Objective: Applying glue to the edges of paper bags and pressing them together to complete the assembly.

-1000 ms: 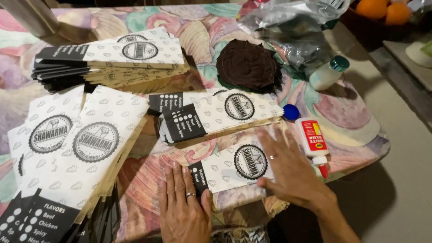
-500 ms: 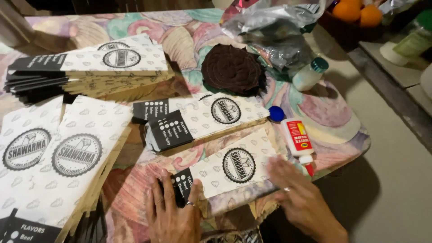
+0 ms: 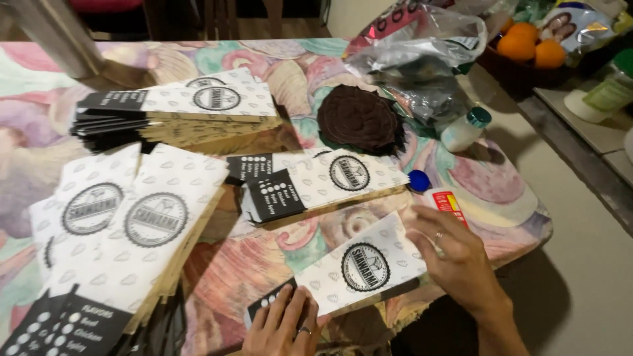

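Observation:
A white paper bag with a round black logo and a black end (image 3: 356, 267) lies at the near edge of the table. My left hand (image 3: 283, 326) presses flat on its black end. My right hand (image 3: 455, 260) rests with fingers spread on its right end, partly over a white glue bottle with a blue cap (image 3: 438, 198). Both hands wear a ring. A short stack of the same bags (image 3: 323, 184) lies just beyond.
More bag stacks sit at the left (image 3: 125, 231) and back left (image 3: 178, 112). A dark round mat (image 3: 359, 118), crumpled plastic bags (image 3: 415, 59) and a small white bottle with a teal cap (image 3: 465, 128) lie on the flowery tablecloth (image 3: 264, 72). Oranges (image 3: 531, 46) sit at the far right.
The bag under my hands has turned, its right end now farther from me. My right hand has moved up to that end, by the glue bottle. My left hand stays on the black end.

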